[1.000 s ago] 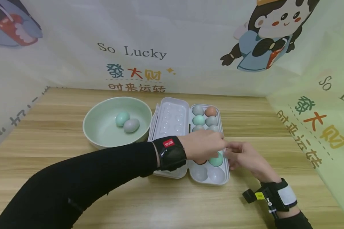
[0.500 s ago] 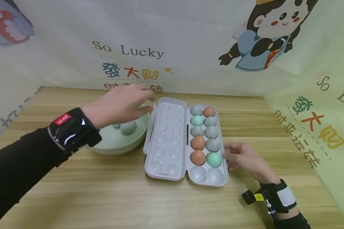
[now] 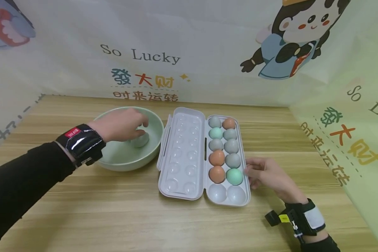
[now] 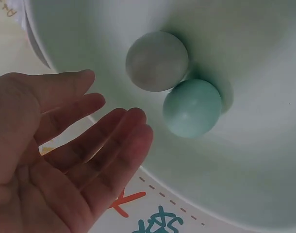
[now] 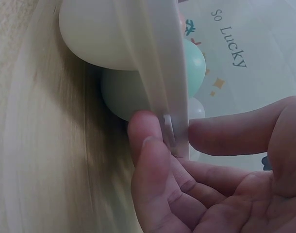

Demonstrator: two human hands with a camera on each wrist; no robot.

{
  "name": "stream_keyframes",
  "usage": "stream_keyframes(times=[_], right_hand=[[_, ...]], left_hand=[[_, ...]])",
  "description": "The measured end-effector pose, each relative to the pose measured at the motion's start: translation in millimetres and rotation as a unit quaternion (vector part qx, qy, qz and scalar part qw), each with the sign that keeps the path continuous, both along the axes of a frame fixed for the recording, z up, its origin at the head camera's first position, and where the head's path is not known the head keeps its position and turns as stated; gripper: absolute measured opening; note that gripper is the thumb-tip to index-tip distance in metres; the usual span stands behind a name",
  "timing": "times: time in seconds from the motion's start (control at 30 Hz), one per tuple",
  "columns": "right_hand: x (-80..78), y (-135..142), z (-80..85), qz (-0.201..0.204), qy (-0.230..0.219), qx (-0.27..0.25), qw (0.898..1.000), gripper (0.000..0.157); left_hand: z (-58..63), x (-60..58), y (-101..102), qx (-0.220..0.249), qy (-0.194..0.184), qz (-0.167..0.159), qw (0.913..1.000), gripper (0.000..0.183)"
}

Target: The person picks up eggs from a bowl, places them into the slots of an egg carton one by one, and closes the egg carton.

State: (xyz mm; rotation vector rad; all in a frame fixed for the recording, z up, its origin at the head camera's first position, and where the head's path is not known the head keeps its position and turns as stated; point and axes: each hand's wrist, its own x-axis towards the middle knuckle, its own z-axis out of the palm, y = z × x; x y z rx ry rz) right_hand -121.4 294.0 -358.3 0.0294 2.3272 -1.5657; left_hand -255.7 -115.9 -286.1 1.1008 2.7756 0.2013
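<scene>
My left hand (image 3: pixel 123 124) reaches in over the pale green bowl (image 3: pixel 126 164), fingers loosely spread and holding nothing. Inside the bowl a grey egg (image 4: pixel 157 61) and a turquoise egg (image 4: pixel 192 108) lie against each other, a little beyond the fingertips in the left wrist view; the hand hides the turquoise one from the head view. The white plastic egg carton (image 3: pixel 216 193) lies open, with brown, grey and green eggs in its rows and two bare cups at the near end. My right hand (image 3: pixel 267 176) pinches the carton's right rim, thumb above and fingers below.
The carton's lid (image 3: pixel 182 154) is folded out to the left, its edge close beside the bowl. All stands on a wood-grain table (image 3: pixel 129 217). A printed sheet (image 3: pixel 208 52) hangs behind and along both sides.
My left hand has gone from over the carton leftward to above the bowl, then lower into it. The right hand stays at the carton's rim.
</scene>
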Motion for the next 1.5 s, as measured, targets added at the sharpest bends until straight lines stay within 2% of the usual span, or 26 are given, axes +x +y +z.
stream_keyframes(times=[0.17,0.33,0.43,0.53,0.6,0.77,0.97,1.2,1.5], right_hand=[[-0.7,-1,0.3,0.003,-0.001,-0.001,1.000,0.047],[0.2,0,-0.1,0.004,-0.004,-0.006,1.000,0.047],[0.3,1,-0.7,0.003,-0.004,-0.007,1.000,0.048],[0.2,0,-0.9,0.003,-0.005,-0.007,1.000,0.048],[0.4,-1,-1.0,0.003,-0.005,-0.005,1.000,0.047],[0.0,-2,-0.7,0.006,-0.001,0.006,1.000,0.047],[0.6,-1,0.0,0.010,0.005,0.001,1.000,0.047],[1.0,-1,0.5,0.006,-0.002,0.001,1.000,0.047],[0.8,0,1.0,0.005,-0.002,0.012,1.000,0.046]], left_hand=[[-2.8,-6.9,5,-0.037,-0.015,-0.006,0.9992,0.023],[-5.2,-8.6,16,-0.081,-0.045,0.007,0.9957,0.026],[-8.9,-9.7,21,-0.098,-0.056,0.017,0.9935,0.020],[-11.4,-9.9,24,-0.111,-0.059,0.018,0.9919,0.005],[-12.7,-9.9,25,-0.117,-0.062,0.015,0.9911,0.007],[-16.5,-11.9,24,-0.114,-0.082,0.008,0.9901,0.018],[-15.1,-9.8,22,-0.105,-0.125,0.012,0.9864,0.010],[-13.6,-7.8,17,-0.085,-0.150,0.025,0.9847,0.015],[-10.9,-7.2,9,-0.079,-0.139,0.025,0.9869,0.014]])
